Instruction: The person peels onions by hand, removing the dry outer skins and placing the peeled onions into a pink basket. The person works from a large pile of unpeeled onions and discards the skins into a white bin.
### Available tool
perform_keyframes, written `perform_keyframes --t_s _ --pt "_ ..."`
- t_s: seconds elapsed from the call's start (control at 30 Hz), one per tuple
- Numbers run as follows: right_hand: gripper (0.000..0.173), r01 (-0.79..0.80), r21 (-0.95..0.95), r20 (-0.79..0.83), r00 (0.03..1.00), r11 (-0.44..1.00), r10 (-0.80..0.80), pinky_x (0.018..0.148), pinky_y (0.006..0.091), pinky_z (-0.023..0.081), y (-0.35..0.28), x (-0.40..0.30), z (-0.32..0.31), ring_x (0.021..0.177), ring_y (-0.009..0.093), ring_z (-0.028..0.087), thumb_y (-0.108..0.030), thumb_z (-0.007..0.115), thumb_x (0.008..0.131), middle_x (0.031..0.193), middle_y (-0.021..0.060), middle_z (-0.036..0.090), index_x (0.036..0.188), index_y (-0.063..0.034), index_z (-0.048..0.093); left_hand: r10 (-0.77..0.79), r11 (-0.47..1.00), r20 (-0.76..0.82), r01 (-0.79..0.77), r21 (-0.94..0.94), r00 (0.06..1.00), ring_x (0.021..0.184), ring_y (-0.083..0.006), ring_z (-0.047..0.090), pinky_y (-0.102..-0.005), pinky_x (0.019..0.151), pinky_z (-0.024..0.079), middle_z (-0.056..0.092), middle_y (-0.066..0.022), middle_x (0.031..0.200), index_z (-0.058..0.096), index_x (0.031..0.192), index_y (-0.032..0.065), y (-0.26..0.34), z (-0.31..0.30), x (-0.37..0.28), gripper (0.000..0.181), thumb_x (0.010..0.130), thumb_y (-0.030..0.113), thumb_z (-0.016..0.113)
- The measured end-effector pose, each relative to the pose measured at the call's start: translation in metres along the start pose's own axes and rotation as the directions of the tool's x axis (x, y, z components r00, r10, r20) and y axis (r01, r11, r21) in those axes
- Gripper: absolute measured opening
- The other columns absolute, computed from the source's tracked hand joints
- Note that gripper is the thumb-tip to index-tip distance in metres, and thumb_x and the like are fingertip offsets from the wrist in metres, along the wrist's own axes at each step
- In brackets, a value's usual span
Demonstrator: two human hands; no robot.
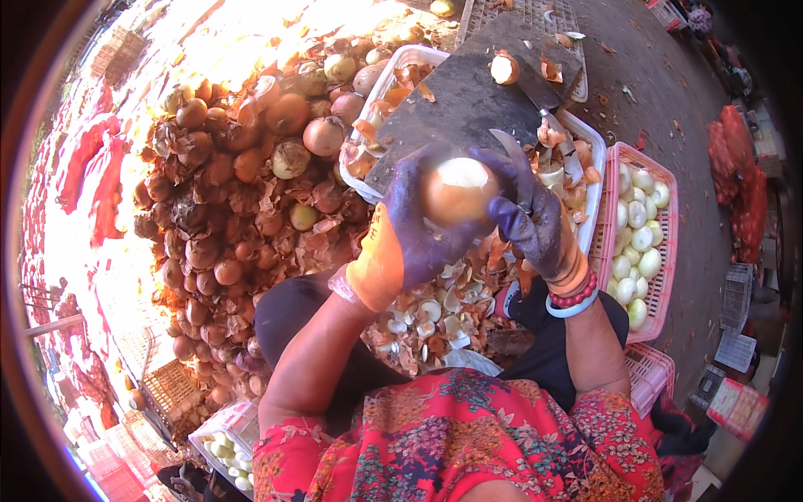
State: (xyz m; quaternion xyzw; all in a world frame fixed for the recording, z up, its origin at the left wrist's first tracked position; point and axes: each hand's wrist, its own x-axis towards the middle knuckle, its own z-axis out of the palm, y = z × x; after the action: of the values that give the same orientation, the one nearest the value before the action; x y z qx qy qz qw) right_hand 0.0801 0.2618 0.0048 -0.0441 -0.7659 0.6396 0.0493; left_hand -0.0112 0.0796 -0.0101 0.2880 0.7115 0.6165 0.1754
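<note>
My left hand (417, 219), in an orange glove with a dark purple coating, is wrapped around a large brown onion (460, 194). A pale patch of bare flesh shows on the onion's upper side. In a matching glove, my right hand (533, 219) grips a small curved knife (515, 157), its blade pointing up. The right fingers also touch the onion's right side. Beyond the hands lies a dark board (464, 103) across a white plastic basket (593, 135). On the board are a cut onion (504, 68) and a broad-bladed knife (536, 88).
Unpeeled onions (244, 163) are heaped at the left. Peeled white onions fill a pink plastic crate (668, 251) at the right and a paler crate (235, 417) at lower left. Onion skins (439, 314) cover the ground between my knees. Red mesh sacks (740, 182) lie far right.
</note>
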Motion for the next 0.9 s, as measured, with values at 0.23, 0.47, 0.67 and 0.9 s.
perform_keyframes --t_s 0.23,0.47,0.67,0.9 --pt "0.073 -0.035 0.013 0.074 0.997 0.999 0.033 0.112 0.0355 0.038 0.005 -0.008 -0.006 0.125 0.019 0.056 -0.024 0.058 0.098 0.136 0.0123 0.062 0.16 -0.0002 0.028 0.329 0.896 0.173 -0.365 0.252 0.928 0.128 -0.0333 0.058 -0.043 0.109 0.045 0.058 -0.0189 0.136 0.045 0.146 0.0003 -0.004 -0.006 -0.002 0.083 0.074 0.008 0.084" --pt "0.038 0.037 -0.108 -0.097 0.994 0.993 -0.048 0.086 0.031 0.056 0.014 -0.007 0.001 0.1 0.017 0.068 -0.009 0.054 0.099 0.113 0.0121 0.07 0.135 0.002 0.058 0.26 0.926 0.131 -0.286 0.246 0.957 0.126 -0.0286 0.058 -0.0412 0.109 0.044 0.058 -0.0159 0.136 0.045 0.146 -0.0002 -0.01 0.0 -0.002 0.084 0.074 0.014 0.086" --pt "0.034 -0.161 0.024 -0.127 0.978 0.987 0.163 0.068 0.0271 0.056 0.003 -0.009 0.0 0.072 0.013 0.069 -0.007 0.048 0.1 0.099 0.0094 0.073 0.13 0.0027 0.061 -0.146 0.925 0.177 0.198 -0.325 0.973 0.124 -0.0204 0.056 -0.0356 0.109 0.043 0.059 -0.0123 0.133 0.045 0.145 -0.0019 0.006 -0.004 0.003 0.083 0.077 0.026 0.084" --pt "0.047 0.078 -0.202 -0.063 0.994 0.976 -0.092 0.074 0.0321 0.056 -0.002 -0.01 -0.003 0.082 0.02 0.071 -0.014 0.065 0.096 0.101 0.0141 0.072 0.14 0.0004 0.056 -0.246 0.911 0.144 0.28 -0.303 0.958 0.117 -0.0179 0.058 -0.0339 0.103 0.048 0.061 -0.011 0.127 0.047 0.14 -0.0023 0.003 -0.003 0.006 0.077 0.079 0.026 0.084"
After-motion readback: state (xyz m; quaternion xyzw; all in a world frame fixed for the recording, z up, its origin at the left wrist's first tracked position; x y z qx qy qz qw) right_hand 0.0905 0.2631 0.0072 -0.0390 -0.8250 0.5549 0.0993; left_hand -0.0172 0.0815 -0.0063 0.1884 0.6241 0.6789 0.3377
